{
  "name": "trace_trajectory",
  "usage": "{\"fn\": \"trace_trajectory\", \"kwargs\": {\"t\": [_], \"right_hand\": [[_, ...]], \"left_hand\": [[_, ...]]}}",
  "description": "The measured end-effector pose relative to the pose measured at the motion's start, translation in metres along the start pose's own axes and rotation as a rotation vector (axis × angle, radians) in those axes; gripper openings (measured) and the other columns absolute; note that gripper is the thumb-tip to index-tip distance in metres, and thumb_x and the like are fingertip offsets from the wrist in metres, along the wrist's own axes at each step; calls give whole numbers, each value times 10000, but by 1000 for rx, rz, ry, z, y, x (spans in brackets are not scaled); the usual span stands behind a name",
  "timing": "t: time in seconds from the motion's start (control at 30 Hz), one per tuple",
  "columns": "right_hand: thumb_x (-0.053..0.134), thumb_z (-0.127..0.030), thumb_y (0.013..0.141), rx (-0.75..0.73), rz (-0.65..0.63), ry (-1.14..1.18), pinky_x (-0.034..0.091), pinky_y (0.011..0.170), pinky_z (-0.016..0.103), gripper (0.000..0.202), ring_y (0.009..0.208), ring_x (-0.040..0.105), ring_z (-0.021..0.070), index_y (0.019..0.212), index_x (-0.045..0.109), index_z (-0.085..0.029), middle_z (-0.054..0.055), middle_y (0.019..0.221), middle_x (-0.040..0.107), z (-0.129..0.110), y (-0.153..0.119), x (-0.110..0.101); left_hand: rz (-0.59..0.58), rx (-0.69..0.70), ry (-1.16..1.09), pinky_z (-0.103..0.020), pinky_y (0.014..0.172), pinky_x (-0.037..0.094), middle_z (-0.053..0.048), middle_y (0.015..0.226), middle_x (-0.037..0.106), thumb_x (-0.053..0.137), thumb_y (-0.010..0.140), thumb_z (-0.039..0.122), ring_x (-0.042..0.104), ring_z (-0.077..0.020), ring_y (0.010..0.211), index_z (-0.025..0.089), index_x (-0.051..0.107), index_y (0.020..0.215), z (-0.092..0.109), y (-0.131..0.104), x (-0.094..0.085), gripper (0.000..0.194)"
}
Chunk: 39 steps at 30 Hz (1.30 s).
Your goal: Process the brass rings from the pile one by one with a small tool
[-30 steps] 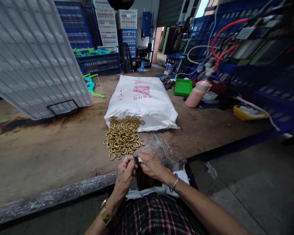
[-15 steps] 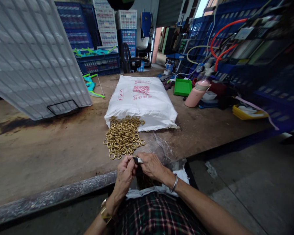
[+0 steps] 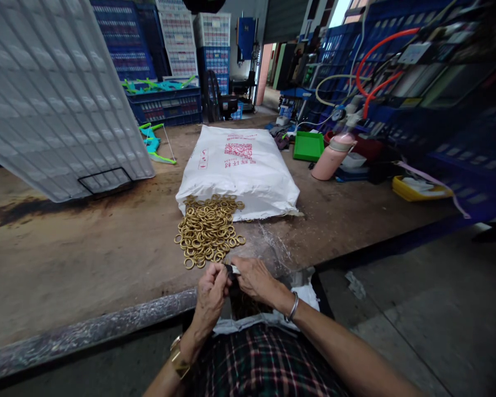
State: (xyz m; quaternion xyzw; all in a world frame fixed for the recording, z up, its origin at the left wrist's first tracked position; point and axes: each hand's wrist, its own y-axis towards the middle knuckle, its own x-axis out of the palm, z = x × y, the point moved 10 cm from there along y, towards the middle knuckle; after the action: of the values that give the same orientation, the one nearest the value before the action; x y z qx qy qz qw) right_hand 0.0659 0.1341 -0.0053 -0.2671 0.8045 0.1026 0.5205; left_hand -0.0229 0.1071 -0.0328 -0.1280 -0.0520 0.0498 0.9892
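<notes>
White sack (image 3: 240, 168) bears red print – unreadable; left hand (image 3: 210, 295) and right hand (image 3: 254, 278) fingers pinch a small dark piece (image 3: 230, 269).

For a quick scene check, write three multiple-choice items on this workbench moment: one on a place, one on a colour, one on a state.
1. Where does the pile of brass rings lie?
A. In the green tray
B. At the open mouth of the white sack
C. On the floor

2. What colour is the flask beside the green tray?
A. Pink
B. Black
C. Orange

3. How do the left hand and right hand stand?
A. Flat on the table, far apart
B. Both deep in the sack
C. Together, pinching a small dark piece

Key: 1 B, the rings spill from the sack's near end. 2 A, its body is pale pink. 3 C, the fingertips meet on the piece at the table edge.
</notes>
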Motion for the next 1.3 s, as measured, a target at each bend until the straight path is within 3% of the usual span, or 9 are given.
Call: {"fn": "trace_trajectory", "kwargs": {"t": [0.17, 0.33, 0.47, 0.67, 0.77, 0.87, 1.03, 1.13, 1.3], "right_hand": [[410, -122, 790, 113, 73, -54, 283, 562, 256, 241, 633, 560, 158, 982, 556, -132, 85, 754, 646, 27, 11, -11], [403, -192, 861, 260, 214, -112, 313, 598, 254, 192, 712, 592, 172, 985, 547, -169, 85, 822, 653, 56, 25, -31], [437, -307, 888, 295, 259, -84, 343, 645, 263, 183, 797, 595, 190, 994, 525, -186, 83, 887, 644, 61, 35, -36], [454, -300, 875, 282, 290, -57, 355, 675, 260, 153, 838, 574, 181, 958, 528, -194, 60, 926, 624, 64, 39, -35], [469, -259, 858, 254, 331, -30, 349, 667, 252, 144, 837, 561, 178, 971, 520, -185, 62, 925, 613, 66, 37, -37], [459, -187, 839, 251, 323, 33, 333, 635, 247, 154, 748, 549, 164, 977, 527, -183, 50, 840, 613, 67, 36, -37], [435, -200, 794, 250, 339, 454, 329, 571, 221, 108, 608, 464, 118, 755, 534, -183, -17, 649, 528, 61, 28, -35], [443, -242, 736, 300, 201, 879, 262, 442, 195, 89, 448, 340, 71, 710, 507, -188, -72, 549, 420, 49, 21, -11], [495, -286, 668, 376, -70, 1288, 114, 343, 179, 116, 333, 182, 19, 734, 462, -197, -115, 520, 376, 20, 8, 22]], "left_hand": [[-87, -13, -55, -173, 381, 273, 59, 494, 478, 625, 686, 551, 371, -48, 383, 178, 505, 650, 12, -13, 13, 393], [-151, -135, -375, -170, 357, 296, 37, 571, 530, 655, 682, 513, 403, -56, 411, 175, 518, 688, 3, -12, 25, 366], [-111, -169, -447, -169, 357, 323, -17, 674, 605, 683, 662, 483, 476, -73, 469, 147, 551, 721, -5, -6, 20, 365], [-113, -299, -629, -167, 389, 361, 2, 668, 627, 726, 624, 315, 527, -87, 490, 171, 572, 892, -11, -5, 18, 340], [-122, -375, -730, -169, 425, 398, -18, 683, 626, 715, 630, 272, 559, -90, 546, 137, 588, 733, -17, -3, 19, 212], [-82, -413, -760, -171, 433, 410, -31, 695, 624, 709, 650, 262, 582, -98, 577, 136, 531, 604, -23, 0, 17, 223], [-11, -213, -528, -151, 381, 330, 44, 613, 556, 746, 613, 363, 483, -61, 461, 167, 553, 774, -11, 6, 6, 318], [93, -35, -236, -160, 370, 282, 80, 542, 503, 699, 654, 390, 380, -46, 391, 182, 583, 901, 4, 8, -8, 343], [99, 213, 25, -230, 627, 452, -4, 708, 650, 658, 689, 284, 577, -128, 638, 180, 668, 902, 28, 5, -9, 237]]}}
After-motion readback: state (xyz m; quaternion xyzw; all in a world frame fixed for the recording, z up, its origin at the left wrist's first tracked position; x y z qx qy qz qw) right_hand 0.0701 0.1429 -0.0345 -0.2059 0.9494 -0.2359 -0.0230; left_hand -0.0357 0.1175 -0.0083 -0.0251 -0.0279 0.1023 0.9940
